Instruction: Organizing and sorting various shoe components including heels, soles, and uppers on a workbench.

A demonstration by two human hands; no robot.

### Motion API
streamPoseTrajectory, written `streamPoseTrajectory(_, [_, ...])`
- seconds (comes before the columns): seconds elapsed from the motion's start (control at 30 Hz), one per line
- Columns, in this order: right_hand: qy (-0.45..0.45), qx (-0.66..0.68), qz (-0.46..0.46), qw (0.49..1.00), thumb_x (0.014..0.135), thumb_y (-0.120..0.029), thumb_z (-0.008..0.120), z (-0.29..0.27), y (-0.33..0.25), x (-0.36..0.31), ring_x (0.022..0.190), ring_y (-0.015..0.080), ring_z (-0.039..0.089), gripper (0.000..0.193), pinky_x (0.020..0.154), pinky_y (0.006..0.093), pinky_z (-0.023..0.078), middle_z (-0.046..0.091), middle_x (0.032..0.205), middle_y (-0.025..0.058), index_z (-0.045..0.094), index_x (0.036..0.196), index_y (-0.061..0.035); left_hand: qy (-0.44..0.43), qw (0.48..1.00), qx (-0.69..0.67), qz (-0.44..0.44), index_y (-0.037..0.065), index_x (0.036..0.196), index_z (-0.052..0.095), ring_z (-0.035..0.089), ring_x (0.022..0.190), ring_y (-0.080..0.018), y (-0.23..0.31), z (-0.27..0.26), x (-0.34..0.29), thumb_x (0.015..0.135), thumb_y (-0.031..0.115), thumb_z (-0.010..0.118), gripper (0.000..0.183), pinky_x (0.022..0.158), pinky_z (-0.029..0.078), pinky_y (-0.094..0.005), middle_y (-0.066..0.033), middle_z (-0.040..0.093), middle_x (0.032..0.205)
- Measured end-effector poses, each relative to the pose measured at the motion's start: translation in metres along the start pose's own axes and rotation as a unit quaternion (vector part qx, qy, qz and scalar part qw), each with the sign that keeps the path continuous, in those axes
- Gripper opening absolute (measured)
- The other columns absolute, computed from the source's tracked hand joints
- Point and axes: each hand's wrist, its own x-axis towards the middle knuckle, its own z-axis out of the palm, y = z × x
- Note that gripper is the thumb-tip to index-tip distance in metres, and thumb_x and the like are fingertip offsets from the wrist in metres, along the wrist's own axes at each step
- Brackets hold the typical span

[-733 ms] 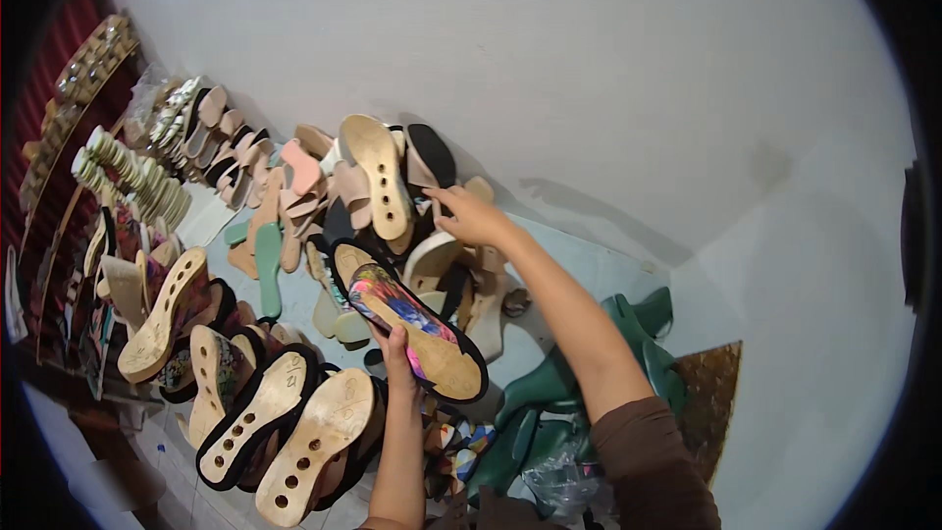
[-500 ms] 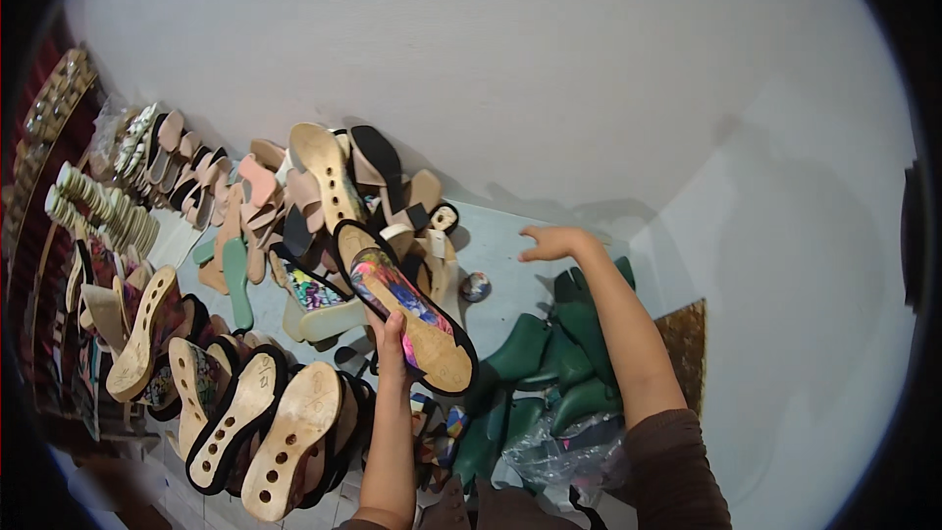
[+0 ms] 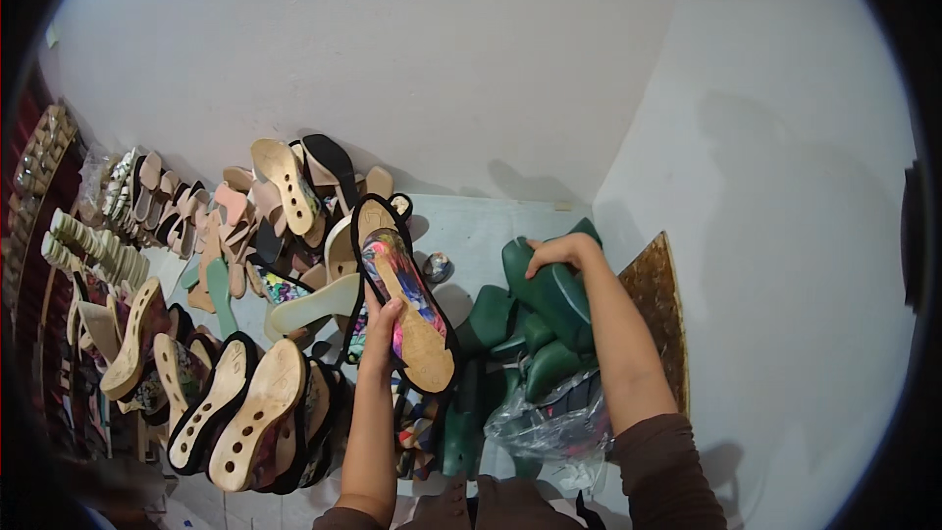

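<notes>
My left hand [image 3: 381,326] is closed on a shoe upper [image 3: 429,363] with a tan insole, bright floral fabric and a black edge, held sole side up over the table. On the right, my right hand [image 3: 561,253] grips a dark green shoe last [image 3: 535,285] at the top of a pile. The fingertips curl over its near end; the thumb side is partly hidden. More green lasts [image 3: 491,319] lie beneath and beside it. Below them is a crumpled clear plastic bag [image 3: 540,424] with something dark inside.
Wooden platform soles [image 3: 260,412] with holes stand in a row at the left front. Behind lie piled sandals [image 3: 334,162] and pale soles [image 3: 324,304]. A small round ball [image 3: 438,267] sits mid-table. A brown board [image 3: 667,304] leans by the right wall [image 3: 785,265].
My right hand has come down from above the table onto a green last and taken hold of it. The floral upper stays in my left hand, turned more upright. The view has shifted slightly.
</notes>
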Motion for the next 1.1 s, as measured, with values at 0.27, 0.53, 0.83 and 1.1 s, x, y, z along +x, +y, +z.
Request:
streamPoseTrajectory(0.27, [0.004,0.242,-0.171,0.955,0.074,-0.02,0.064,0.038,-0.049,-0.019,0.101,0.0263,0.055,0.102,0.082,0.0441,0.047,0.033,0.137,0.0197,-0.011,0.144,-0.0198,-0.006,0.998,-0.002,0.067,0.011,0.142,0.013,0.049,0.105,-0.024,0.025,-0.04,-0.016,0.076,0.033,0.059,0.083,0.088,0.043,-0.0349,-0.0147,0.038,0.127])
streamPoseTrajectory(0.53, [-0.024,0.416,-0.172,0.893,0.078,-0.014,0.063,0.14,-0.091,0.037,0.098,0.0306,0.055,0.108,0.071,0.0444,0.052,0.034,0.133,0.023,-0.026,0.138,-0.021,0.011,0.996,-0.011,0.092,0.012,0.142,0.01,0.049,0.102,-0.0229,0.056,-0.051,-0.03,0.074,0.037,0.06,0.088,0.083,0.045,-0.0347,-0.0136,0.04,0.123])
streamPoseTrajectory(0.83, [0.195,0.302,-0.074,0.93,0.073,-0.015,0.07,0.202,-0.108,0.076,0.124,0.0405,0.032,0.119,0.081,0.048,0.048,0.009,0.141,0.03,-0.032,0.134,-0.0284,0.02,0.995,-0.014,0.092,0.012,0.143,0.009,0.044,0.112,-0.0256,0.041,-0.079,-0.022,0.072,0.04,0.062,0.093,0.091,0.04,-0.0361,-0.014,0.035,0.13])
streamPoseTrajectory(1.1, [0.192,0.208,-0.128,0.951,0.076,-0.022,0.068,0.203,-0.091,0.077,0.128,0.0407,0.029,0.106,0.101,0.0439,0.032,0.019,0.139,0.0319,-0.015,0.141,-0.0144,0.014,0.996,-0.006,0.083,0.011,0.142,0.013,0.046,0.107,-0.0232,0.042,-0.067,-0.013,0.075,0.036,0.06,0.086,0.088,0.042,-0.035,-0.0136,0.038,0.126])
